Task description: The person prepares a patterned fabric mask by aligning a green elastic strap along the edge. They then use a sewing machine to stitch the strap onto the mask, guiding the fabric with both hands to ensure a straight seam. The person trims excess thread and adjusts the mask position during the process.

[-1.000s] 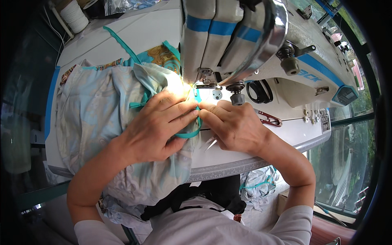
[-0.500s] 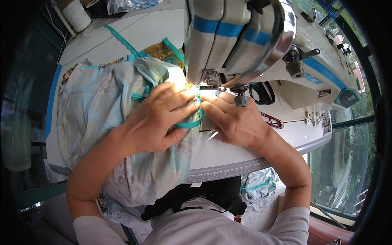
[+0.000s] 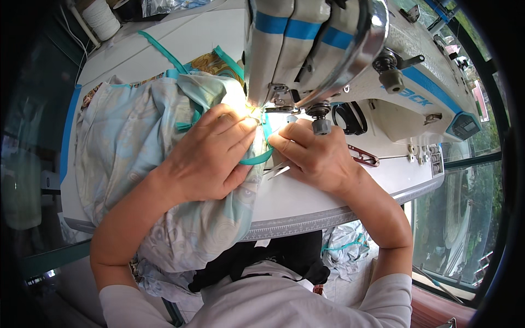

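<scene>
A pale blue and cream patterned cloth (image 3: 136,126) lies bunched left of the sewing machine's needle area. My left hand (image 3: 205,156) presses on its right edge, fingertips pinching the fabric beside the lit presser foot. A narrow teal binding strip (image 3: 256,160) loops out from the needle area, curving under my left fingers. My right hand (image 3: 320,156) is closed, thumb and forefinger pinching this strip just right of the cloth. Two pointed metal blades (image 3: 278,170) stick out from beneath my right palm; their handle is hidden. The fingertips nearest the needle are washed out by the lamp.
The white and blue sewing machine (image 3: 306,49) overhangs the work. Right of my hand lies a dark red slotted metal tool (image 3: 363,156). A ruler strip (image 3: 306,223) edges the table. White thread cone (image 3: 102,22) stands at back left; more cloth (image 3: 345,246) lies below the table.
My right hand has drawn slightly away from my left, pulling the teal strip straighter by the needle. The metal blades under my palm have tilted a little. The left hand stays nearly in place.
</scene>
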Tool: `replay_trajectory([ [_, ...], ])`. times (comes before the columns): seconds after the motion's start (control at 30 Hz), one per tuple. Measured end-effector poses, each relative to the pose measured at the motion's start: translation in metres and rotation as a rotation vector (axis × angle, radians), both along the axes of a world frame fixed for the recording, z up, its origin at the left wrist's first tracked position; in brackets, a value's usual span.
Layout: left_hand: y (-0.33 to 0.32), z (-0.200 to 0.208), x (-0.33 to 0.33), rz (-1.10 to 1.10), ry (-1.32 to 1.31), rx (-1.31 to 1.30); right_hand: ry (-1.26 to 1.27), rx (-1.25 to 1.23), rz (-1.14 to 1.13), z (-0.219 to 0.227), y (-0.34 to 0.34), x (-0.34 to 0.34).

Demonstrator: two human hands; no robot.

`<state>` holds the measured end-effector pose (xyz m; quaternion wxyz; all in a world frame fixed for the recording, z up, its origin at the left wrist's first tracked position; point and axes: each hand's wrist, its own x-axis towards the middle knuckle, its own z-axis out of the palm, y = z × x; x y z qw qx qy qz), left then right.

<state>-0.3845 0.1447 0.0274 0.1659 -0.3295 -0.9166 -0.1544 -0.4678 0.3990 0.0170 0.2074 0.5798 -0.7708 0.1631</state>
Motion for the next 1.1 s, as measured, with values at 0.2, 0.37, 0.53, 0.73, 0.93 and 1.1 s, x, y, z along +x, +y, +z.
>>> replay_trajectory([
  [0.2,0.003,0.019,-0.001,-0.059,-0.036,0.229,-0.054,-0.039,0.021,-0.002,0.001,-0.002],
  [0.37,0.008,0.003,-0.023,-0.068,0.001,0.158,-0.054,-0.048,0.045,-0.002,0.0,-0.004],
  [0.53,0.011,0.005,-0.031,-0.113,0.097,-0.017,-0.058,-0.009,0.043,-0.003,0.005,-0.007],
  [0.73,0.003,-0.001,-0.032,-0.107,0.135,-0.091,-0.06,-0.061,0.063,-0.004,0.003,-0.008],
  [0.93,-0.007,-0.006,-0.031,-0.091,0.141,-0.052,-0.042,-0.063,0.052,-0.003,0.0,-0.006],
  [1.1,-0.002,0.001,-0.016,-0.072,0.097,-0.024,-0.037,-0.079,0.054,-0.004,0.0,-0.005],
])
